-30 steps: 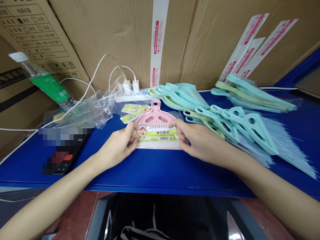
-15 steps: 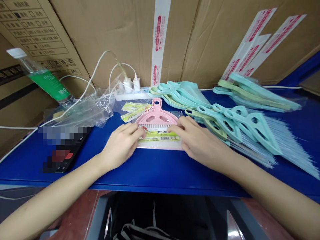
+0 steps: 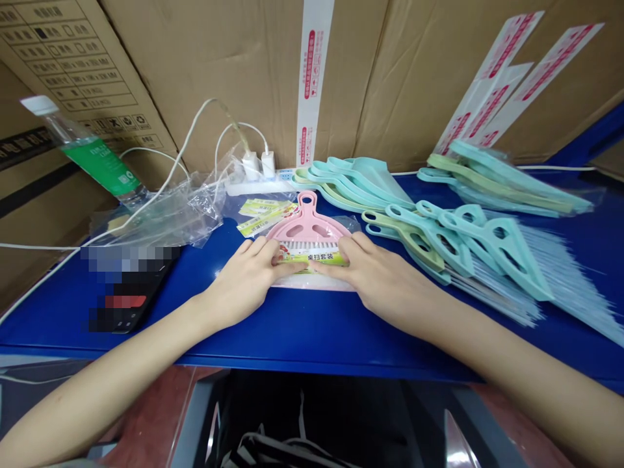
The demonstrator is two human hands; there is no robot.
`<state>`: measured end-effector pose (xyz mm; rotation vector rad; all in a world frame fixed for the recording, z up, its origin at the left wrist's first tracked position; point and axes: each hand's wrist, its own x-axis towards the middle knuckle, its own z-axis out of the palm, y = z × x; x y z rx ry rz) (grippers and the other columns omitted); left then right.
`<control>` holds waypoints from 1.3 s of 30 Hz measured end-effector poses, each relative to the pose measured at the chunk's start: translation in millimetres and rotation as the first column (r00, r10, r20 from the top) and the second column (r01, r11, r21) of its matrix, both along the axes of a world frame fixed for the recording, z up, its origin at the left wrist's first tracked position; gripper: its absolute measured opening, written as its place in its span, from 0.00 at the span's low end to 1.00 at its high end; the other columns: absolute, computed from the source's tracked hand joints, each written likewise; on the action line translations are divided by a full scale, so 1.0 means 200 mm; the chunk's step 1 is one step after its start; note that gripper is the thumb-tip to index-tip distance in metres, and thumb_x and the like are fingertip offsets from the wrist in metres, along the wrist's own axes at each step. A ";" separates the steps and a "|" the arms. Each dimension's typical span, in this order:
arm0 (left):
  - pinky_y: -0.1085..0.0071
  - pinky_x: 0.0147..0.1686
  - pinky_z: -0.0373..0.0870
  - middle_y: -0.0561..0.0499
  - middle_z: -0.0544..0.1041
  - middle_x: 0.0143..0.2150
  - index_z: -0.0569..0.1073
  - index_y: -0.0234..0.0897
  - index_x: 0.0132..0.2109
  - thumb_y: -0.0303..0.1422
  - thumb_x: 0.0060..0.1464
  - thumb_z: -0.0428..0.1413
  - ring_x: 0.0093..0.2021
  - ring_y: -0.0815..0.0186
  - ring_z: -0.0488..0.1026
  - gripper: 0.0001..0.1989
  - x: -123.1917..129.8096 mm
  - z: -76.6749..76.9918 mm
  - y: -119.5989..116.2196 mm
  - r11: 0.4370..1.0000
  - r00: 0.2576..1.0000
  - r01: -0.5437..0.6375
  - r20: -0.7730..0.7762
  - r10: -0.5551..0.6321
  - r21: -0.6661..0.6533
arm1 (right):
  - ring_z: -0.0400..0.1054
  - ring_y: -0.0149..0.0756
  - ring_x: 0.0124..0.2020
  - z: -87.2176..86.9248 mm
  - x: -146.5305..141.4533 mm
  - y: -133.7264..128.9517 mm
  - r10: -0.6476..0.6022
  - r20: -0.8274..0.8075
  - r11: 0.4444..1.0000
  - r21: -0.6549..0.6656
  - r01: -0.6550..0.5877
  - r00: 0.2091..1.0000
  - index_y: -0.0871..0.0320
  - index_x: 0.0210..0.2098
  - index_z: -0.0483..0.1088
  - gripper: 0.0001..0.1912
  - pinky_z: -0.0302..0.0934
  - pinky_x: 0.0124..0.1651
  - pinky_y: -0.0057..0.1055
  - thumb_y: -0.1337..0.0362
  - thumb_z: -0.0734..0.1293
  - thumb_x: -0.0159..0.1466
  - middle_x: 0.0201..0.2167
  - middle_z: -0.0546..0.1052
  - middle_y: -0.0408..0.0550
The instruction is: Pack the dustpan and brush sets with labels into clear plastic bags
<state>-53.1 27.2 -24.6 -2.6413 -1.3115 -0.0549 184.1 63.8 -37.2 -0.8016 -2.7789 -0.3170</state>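
Note:
A pink dustpan and brush set (image 3: 307, 218) lies on the blue table in front of me, handle pointing away, in clear plastic. Across its pale bristles is a yellow-green and white label card (image 3: 324, 256). My left hand (image 3: 244, 283) grips the set's left side, its thumb stretched over the card. From the right, my right hand (image 3: 385, 279) holds the other side, thumb also on the card. The two thumb tips almost meet in the middle. The fingertips beneath are partly hidden.
Right of my hands lie several teal and green brushes (image 3: 492, 250). Behind them are stacked dustpans (image 3: 370, 182) and more wrapped sets (image 3: 517, 182). Loose label cards (image 3: 263, 214), plastic bags (image 3: 170, 211), a power strip (image 3: 258, 187), a phone (image 3: 141, 292) and a bottle (image 3: 100, 166) are at left.
Both thumbs have slid inward over the label card, and their tips are now close together. The set has stayed in place on the table.

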 end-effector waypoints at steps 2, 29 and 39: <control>0.65 0.42 0.64 0.49 0.65 0.36 0.74 0.47 0.58 0.19 0.59 0.48 0.40 0.60 0.64 0.26 -0.01 0.00 0.00 1.000 1.000 -0.003 0.010 0.003 0.006 | 0.63 0.42 0.40 0.01 0.01 0.00 -0.006 0.016 1.000 0.024 0.005 1.000 0.52 0.53 0.77 0.27 0.58 0.34 0.30 0.78 0.58 0.63 0.36 0.71 0.53; 0.65 0.35 0.66 0.48 0.63 0.31 0.84 0.43 0.37 0.19 0.59 0.44 0.33 0.62 0.59 0.24 -0.14 0.07 0.02 0.993 0.991 -0.037 0.135 0.022 0.110 | 0.61 0.37 0.28 0.12 0.17 0.05 -0.075 0.012 0.986 -0.147 0.076 0.997 0.51 0.40 0.82 0.23 0.54 0.34 0.34 0.73 0.57 0.62 0.23 0.67 0.47; 0.63 0.35 0.68 0.48 0.66 0.29 0.80 0.38 0.30 0.33 0.61 0.49 0.32 0.61 0.62 0.17 -0.11 0.05 0.00 0.984 0.983 -0.063 0.179 0.033 0.165 | 0.64 0.35 0.26 0.12 0.14 0.05 -0.114 -0.039 0.988 -0.113 0.109 0.993 0.54 0.28 0.80 0.16 0.52 0.32 0.33 0.64 0.61 0.65 0.21 0.70 0.45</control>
